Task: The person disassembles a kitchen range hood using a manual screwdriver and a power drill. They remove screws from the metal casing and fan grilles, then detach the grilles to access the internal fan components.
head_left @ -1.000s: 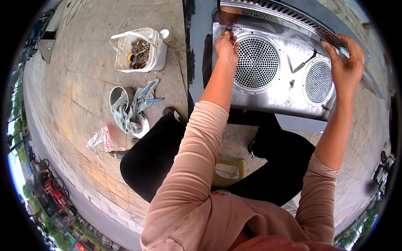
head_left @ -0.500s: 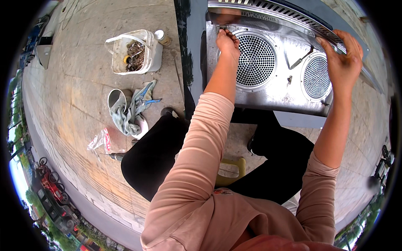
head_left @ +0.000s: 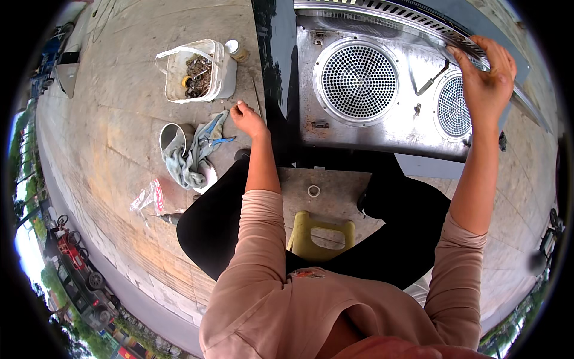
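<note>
My right hand (head_left: 490,78) grips the edge of a slotted metal panel (head_left: 418,21) raised over a stainless steel range hood body (head_left: 394,131). That body has two round perforated fan covers (head_left: 357,81) (head_left: 453,107) and small metal latches. My left hand (head_left: 248,119) is off the hood, over the concrete floor to its left, fingers curled; anything in them is too small to make out. Near it are a white bucket (head_left: 224,81) of small hardware, a small jar (head_left: 236,51), and a steel cup (head_left: 170,137) with a rag (head_left: 185,164) and blue-handled pliers (head_left: 222,140).
A drill (head_left: 170,218) and plastic bag (head_left: 146,197) lie beside my left knee. A yellow stool (head_left: 323,242) is between my legs, with a small ring (head_left: 313,191) beyond it. Parked vehicles (head_left: 75,251) show at the left rim.
My left hand has left the latch at the hood's upper left and moved down-left toward the bucket and rag. My right hand stays on the panel, slightly higher.
</note>
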{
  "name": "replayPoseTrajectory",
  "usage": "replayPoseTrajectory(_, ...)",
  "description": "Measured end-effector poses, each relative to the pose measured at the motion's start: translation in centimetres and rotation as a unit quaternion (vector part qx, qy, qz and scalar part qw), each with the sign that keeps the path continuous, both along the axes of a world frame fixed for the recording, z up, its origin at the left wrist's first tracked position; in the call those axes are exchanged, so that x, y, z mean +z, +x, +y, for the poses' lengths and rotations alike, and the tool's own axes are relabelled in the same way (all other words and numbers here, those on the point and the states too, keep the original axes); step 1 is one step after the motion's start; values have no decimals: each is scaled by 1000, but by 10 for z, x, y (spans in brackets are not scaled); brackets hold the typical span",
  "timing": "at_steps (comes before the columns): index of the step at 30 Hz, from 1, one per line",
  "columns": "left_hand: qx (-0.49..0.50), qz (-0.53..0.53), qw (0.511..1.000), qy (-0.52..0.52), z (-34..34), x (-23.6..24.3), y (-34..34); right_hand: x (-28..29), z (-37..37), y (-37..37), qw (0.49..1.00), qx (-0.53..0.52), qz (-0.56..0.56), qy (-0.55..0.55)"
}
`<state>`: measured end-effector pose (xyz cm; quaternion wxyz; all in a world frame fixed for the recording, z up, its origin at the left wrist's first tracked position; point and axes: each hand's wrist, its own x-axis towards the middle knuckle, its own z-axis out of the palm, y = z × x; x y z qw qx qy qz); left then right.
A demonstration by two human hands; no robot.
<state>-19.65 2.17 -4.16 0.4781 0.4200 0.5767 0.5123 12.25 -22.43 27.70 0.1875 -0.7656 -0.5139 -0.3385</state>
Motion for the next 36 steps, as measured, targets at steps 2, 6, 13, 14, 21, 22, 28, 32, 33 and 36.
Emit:
replayPoseTrajectory(2, -2, 86, 991, -98, 14, -42, -32, -1, -3, 1, 1000, -11, -1, -3)
replayPoseTrajectory(6, -18, 224, 955, -196, 37, -99, -99, -1, 3, 0, 1000, -11, 12, 5)
replayPoseTrajectory(13, -28, 89, 971, -219, 22, -88, -80, -1, -2, -2, 1000, -22, 11, -8)
replayPoseTrajectory(14, -28, 82, 978, -190, 22, -79, -76, -1, -2, -3, 1000, -20, 11, -8)
replayPoseTrajectory(21, -137, 30, 990, 0, 33, 36, -10, 1, -7, -1, 1000, -9, 19, 3)
replayPoseTrajectory(22, -161, 15, 986, 30, 39, 58, -3, 3, -6, -2, 1000, -10, 19, 6)
replayPoseTrajectory(28, -385, 111, 905, 142, 22, 218, -3, 4, -5, -9, 998, 8, 51, 30)
replayPoseTrajectory(32, -452, 92, 877, 135, -33, 274, -10, 25, -4, -40, 991, -3, 100, 88)
replayPoseTrajectory(33, -448, 84, 881, 126, -49, 281, -9, 25, -6, -42, 991, -9, 102, 91)
replayPoseTrajectory(36, -435, 105, 882, 146, -74, 264, -3, 19, -10, -34, 992, -10, 91, 90)
